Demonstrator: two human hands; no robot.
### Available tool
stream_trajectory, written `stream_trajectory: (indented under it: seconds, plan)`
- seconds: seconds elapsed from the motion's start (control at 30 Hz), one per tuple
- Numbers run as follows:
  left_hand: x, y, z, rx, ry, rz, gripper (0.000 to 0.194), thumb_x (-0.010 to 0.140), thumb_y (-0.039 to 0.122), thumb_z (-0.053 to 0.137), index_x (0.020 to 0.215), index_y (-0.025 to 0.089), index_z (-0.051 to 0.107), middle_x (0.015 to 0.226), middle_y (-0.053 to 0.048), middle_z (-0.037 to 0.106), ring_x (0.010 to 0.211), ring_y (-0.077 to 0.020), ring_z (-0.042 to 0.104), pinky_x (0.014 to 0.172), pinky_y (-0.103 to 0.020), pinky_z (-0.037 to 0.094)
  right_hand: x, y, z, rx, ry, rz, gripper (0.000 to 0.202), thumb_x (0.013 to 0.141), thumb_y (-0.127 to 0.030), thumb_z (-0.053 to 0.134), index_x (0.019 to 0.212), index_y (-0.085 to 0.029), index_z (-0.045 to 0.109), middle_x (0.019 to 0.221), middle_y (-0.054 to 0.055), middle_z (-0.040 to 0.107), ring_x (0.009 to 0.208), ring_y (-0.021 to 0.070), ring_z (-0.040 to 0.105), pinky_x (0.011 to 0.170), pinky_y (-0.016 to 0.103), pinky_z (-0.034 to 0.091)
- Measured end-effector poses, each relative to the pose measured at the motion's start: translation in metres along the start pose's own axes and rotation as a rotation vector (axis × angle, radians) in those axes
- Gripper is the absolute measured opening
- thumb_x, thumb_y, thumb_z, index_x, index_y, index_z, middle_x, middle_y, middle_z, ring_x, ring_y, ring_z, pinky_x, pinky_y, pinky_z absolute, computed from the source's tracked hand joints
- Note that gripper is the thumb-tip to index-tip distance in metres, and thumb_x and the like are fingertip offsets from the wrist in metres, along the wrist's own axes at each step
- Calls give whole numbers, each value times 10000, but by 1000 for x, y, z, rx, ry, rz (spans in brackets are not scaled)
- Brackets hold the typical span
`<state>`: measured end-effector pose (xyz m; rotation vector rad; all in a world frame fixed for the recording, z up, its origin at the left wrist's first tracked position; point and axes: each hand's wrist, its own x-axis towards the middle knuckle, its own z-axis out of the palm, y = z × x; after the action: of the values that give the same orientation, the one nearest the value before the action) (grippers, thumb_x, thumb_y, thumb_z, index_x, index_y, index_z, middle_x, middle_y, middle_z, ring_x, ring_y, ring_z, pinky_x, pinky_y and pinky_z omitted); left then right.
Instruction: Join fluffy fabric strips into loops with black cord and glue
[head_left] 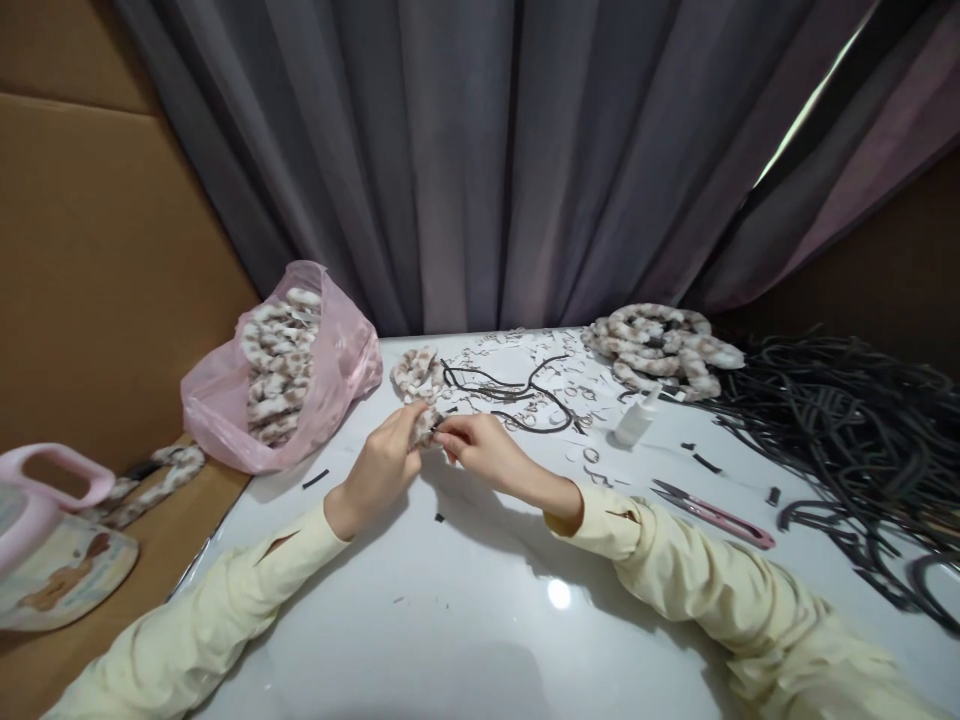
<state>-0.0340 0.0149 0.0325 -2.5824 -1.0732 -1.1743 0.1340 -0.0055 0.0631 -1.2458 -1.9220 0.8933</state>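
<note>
My left hand (381,462) is closed around one end of a fluffy white-and-brown plush tube (424,428). Right against it, my right hand (489,450) pinches at a small dark piece by the tube's end; its kind is mostly hidden by the fingers. Just beyond lies another looped stretch of plush tube (415,372), and whether it joins the held part I cannot tell. Black cords (517,388) lie behind my right hand among many small clear rings. A white squeeze bottle (636,420) and pink-handled thread snips (716,516) rest to the right.
A pink plastic bag (349,365) full of plush tubes stands at left, near a pink-handled cup (67,560) on cardboard. Plush loops (660,345) are piled at back right, beside a big tangle of black cords (847,420). Grey curtains (450,170) hang behind the white table (420,640).
</note>
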Motion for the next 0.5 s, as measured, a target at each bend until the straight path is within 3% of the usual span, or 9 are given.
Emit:
stream_trajectory:
  seconds: [0.23,0.37,0.5]
  plan:
    - [0,4,3,-45,-127,-47,357,634,5,407,926,165,535,791,-47,597,743,-185,574,672,-266,459,-9,-5,-2,-469,-93,-121,136,686,-37,481,712,-144,560,611,6,558,528,110,424,509,226,237]
    - [9,13,-4,-125,-155,-147,314,612,22,377,841,170,533,675,10,555,593,-127,510,575,-203,404,-11,-16,-16,-728,-105,-177,82,740,-104,526,785,-142,583,674,40,604,570,140,496,511,248,209]
    - [15,18,-12,-221,-205,-245,310,600,50,359,822,173,537,625,41,529,530,-98,451,552,-177,375,-9,-16,-24,-812,-74,-285,142,772,-64,483,834,-139,587,746,58,621,631,157,532,514,258,196]
